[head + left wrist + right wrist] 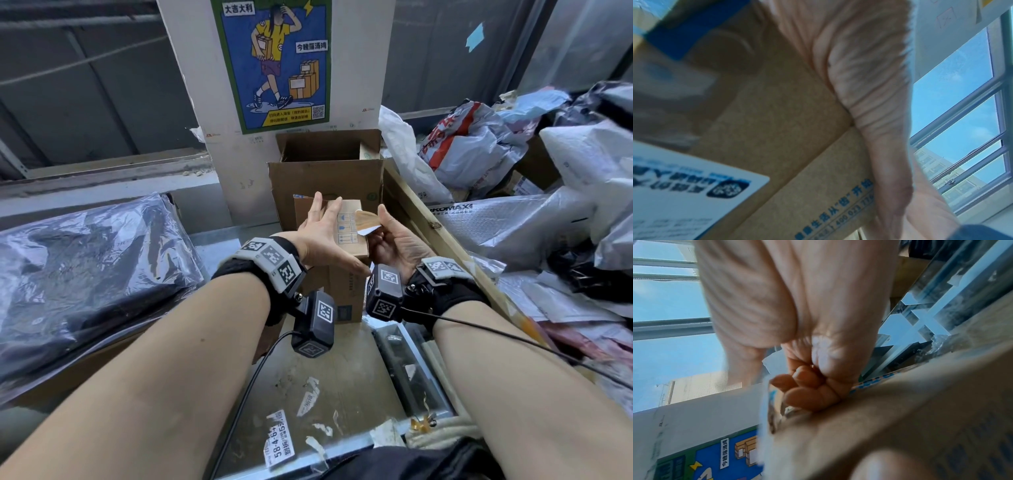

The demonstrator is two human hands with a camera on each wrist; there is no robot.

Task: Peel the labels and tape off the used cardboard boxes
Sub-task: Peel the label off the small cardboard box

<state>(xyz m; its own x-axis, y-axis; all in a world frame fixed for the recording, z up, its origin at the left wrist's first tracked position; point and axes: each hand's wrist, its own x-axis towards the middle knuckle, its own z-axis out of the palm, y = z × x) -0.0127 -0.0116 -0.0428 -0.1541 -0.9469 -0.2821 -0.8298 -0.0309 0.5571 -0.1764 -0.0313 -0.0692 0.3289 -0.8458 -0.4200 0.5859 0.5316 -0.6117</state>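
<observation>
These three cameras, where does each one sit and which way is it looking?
Head: worn on the head, looks down at both forearms, the left hand steadying a small box, the right hand pinching a peeled label.
Left wrist: looks up along the palm at the box.
Right wrist: looks up along the curled fingers.
Shared: both wrist views show windows and sky.
</observation>
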